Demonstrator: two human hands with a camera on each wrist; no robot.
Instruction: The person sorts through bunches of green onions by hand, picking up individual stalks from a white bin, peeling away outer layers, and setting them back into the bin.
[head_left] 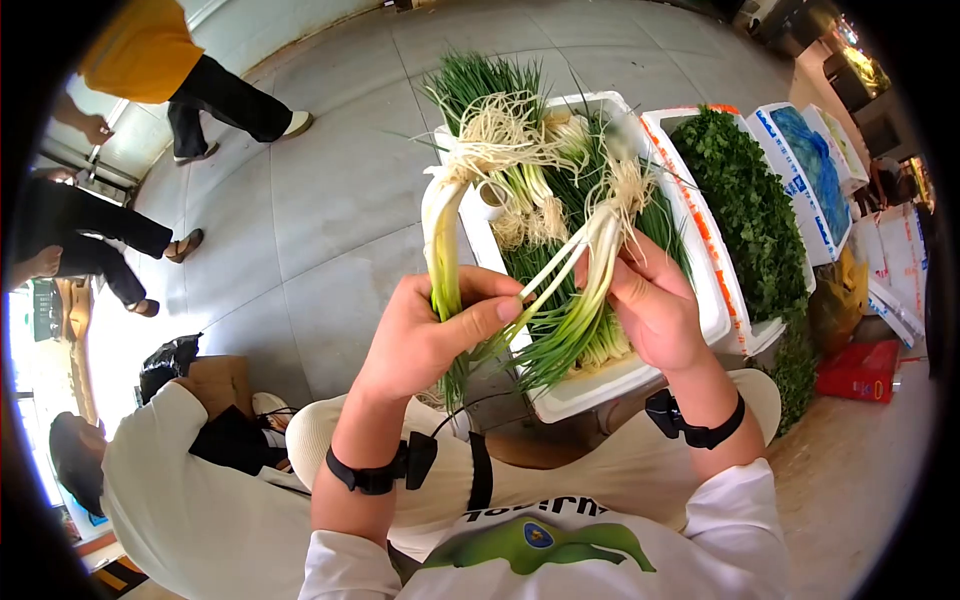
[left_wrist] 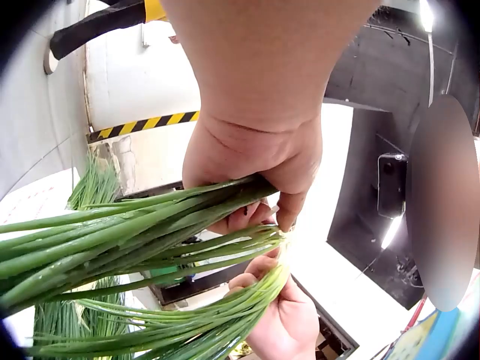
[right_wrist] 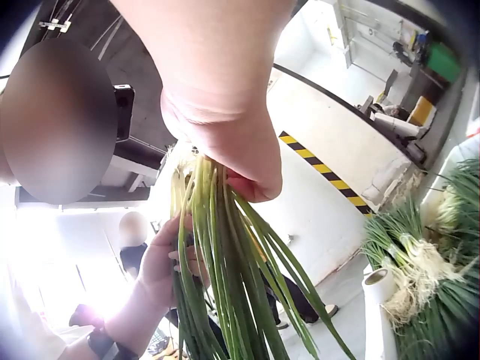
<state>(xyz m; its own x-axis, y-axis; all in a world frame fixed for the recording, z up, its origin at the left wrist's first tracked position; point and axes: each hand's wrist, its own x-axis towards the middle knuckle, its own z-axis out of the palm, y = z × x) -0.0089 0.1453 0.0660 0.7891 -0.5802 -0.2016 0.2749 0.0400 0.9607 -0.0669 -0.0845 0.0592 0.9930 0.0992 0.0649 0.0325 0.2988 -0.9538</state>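
My left hand (head_left: 420, 335) grips a bunch of spring onions (head_left: 440, 225), white stalks and tangled roots upward, green leaves hanging below the fist. Its thumb and forefinger also pinch a few thin stalks leading to the other bunch. My right hand (head_left: 658, 312) holds that smaller bunch of spring onions (head_left: 597, 262) near its white, rooty end; its leaves (right_wrist: 225, 255) droop down in the right wrist view. Both hands are over a white foam box (head_left: 690, 352) packed with more spring onions (head_left: 535, 185). A white roll (right_wrist: 377, 283) stands at the box's side.
To the right are a foam box of leafy green herbs (head_left: 735, 190) and another with blue plastic (head_left: 808, 160). A red box (head_left: 858, 372) lies on the floor. Someone in a white top (head_left: 190, 490) is close at left, near a cardboard box (head_left: 218, 383). Two people stand farther off.
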